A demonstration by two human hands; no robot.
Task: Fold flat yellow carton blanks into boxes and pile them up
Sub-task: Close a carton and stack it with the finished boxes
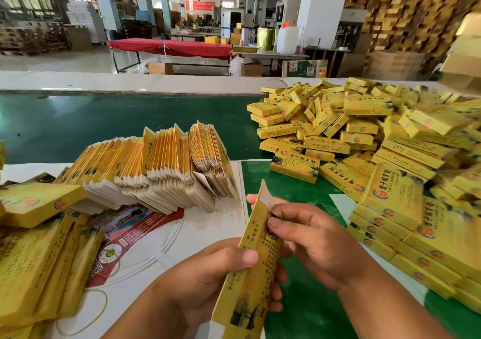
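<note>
Both forearms reach in from the bottom edge and meet near the middle. The left hand (208, 279) comes from the lower left, palm turned up and inward, its fingers curled round the carton (253, 268) from beneath and its thumb pressed flat on the near face. The right hand (312, 237) comes from the lower right, back of the hand facing up, wrist slightly bent. Its thumb and bent forefinger pinch the carton's upper part, and another fingertip shows beyond the far edge. The two hands sit close together, the right one higher up than the left.
</note>
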